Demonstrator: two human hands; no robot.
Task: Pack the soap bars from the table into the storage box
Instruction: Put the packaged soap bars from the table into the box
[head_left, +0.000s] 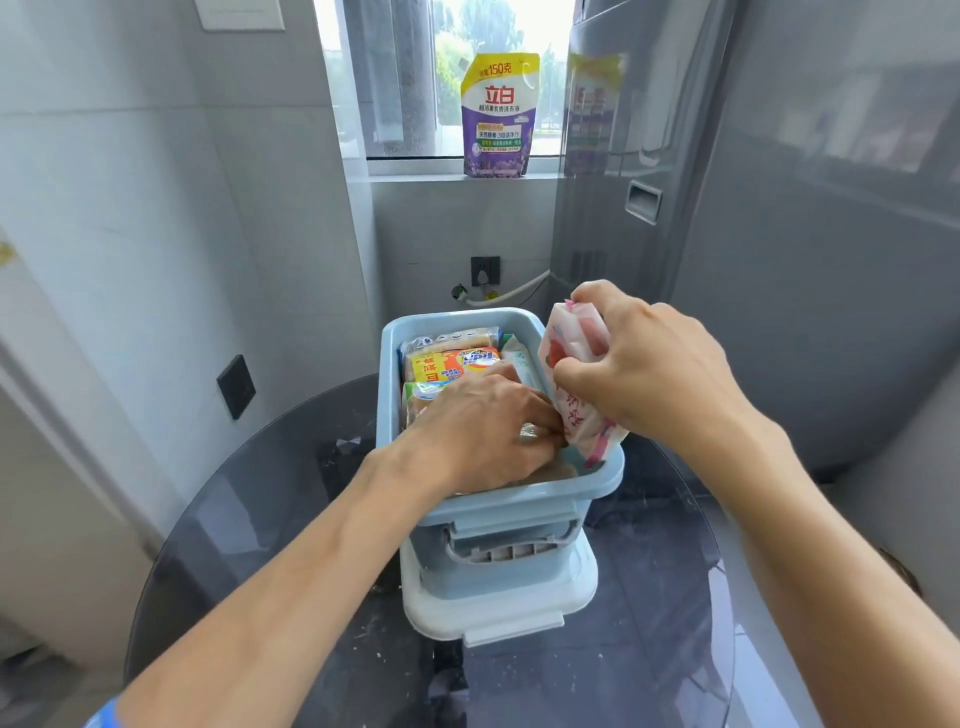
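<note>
Right hand (639, 374) fingers are curled round a pink-and-white wrapped soap bar (576, 384), held on end and tilted at the right inner wall of the storage box (410, 467); its lower end is wedged just inside the rim, upper end well above it. Left hand (483, 431) is pushed down among the packed bars, fingertips bent and hidden against the held bar's lower edge; whether something is pinched cannot be told, probably a gap is being pressed open. An orange-and-yellow soap pack (452, 364) and other wrapped bars are seen filling the box; little room is left. The box is set on its white lid (498, 608) on a dark glass table (260, 519); a detergent pouch (498, 114) is stood on the window sill behind.

Risks, judged: the bar could be jammed crosswise if forced into too tight a slot; the wrapper could be torn on the rim; left fingers could be trapped under it; the box could be slid on the lid by downward pushing.
</note>
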